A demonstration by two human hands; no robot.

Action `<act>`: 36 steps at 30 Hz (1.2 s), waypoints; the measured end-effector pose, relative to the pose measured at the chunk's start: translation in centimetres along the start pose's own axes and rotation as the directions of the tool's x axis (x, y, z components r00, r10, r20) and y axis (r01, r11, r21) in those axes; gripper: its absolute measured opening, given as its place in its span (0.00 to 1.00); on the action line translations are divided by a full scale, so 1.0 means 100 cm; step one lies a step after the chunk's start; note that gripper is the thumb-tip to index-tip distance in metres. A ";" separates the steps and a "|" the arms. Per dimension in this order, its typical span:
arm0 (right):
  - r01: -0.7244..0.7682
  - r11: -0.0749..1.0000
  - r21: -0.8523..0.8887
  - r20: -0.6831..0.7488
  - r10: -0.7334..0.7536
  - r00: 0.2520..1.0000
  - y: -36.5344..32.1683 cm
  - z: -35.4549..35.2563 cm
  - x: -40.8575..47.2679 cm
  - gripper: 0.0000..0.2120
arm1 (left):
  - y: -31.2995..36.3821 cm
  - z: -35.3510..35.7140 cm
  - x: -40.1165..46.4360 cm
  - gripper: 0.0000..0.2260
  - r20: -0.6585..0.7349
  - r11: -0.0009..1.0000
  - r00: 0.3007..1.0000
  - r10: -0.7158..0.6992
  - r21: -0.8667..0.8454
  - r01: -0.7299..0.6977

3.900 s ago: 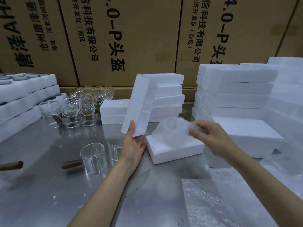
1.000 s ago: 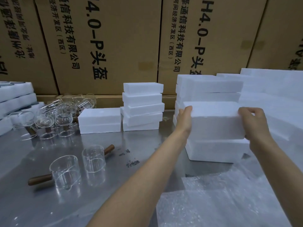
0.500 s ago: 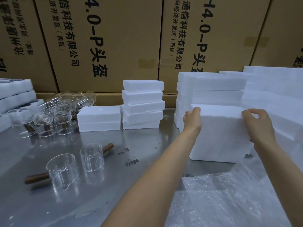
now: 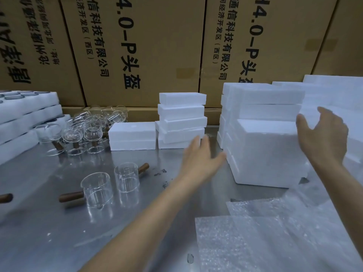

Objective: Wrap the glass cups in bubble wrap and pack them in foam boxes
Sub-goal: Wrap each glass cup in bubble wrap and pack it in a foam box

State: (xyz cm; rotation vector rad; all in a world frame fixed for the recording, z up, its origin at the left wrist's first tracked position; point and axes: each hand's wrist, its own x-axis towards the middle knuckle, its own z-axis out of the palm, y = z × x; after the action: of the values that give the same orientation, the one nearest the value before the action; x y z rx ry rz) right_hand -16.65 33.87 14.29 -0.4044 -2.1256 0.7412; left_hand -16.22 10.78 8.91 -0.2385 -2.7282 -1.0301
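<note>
Single head-worn wide-angle view, looking forward and down across the steel table (image 4: 49,242) toward cardboard cartons (image 4: 157,46) at the far side; edges appear somewhat distorted.

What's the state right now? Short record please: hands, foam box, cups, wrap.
left hand: open, blurred, holds nothing, beside the foam box
right hand: open, holds nothing, by the box's right top edge
foam box: closed, atop a stack on the table
loose cups: two, unwrapped, upright, wooden handles
bubble wrap: flat sheets, near right
</note>
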 end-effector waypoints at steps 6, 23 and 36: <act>0.292 0.947 0.131 -0.051 -0.288 0.956 -0.039 0.009 -0.043 0.19 | -0.099 -0.090 -0.032 0.46 -0.204 0.576 0.939 -0.277 0.747 0.332; -0.275 0.743 0.610 0.576 -0.178 0.797 -0.069 0.106 -0.190 0.09 | -0.117 -0.045 -0.067 0.28 -0.226 0.950 0.927 0.298 0.163 -0.266; -0.512 0.584 0.630 0.731 -0.224 0.644 -0.069 0.098 -0.183 0.21 | -0.102 -0.020 -0.073 0.26 -0.152 0.604 0.945 -0.289 -0.795 0.056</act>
State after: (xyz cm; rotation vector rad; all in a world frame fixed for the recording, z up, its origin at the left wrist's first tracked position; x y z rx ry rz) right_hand -13.55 15.44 2.83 0.3169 -2.1399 2.2130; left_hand -11.17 1.33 2.09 0.0535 -1.9028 -2.1080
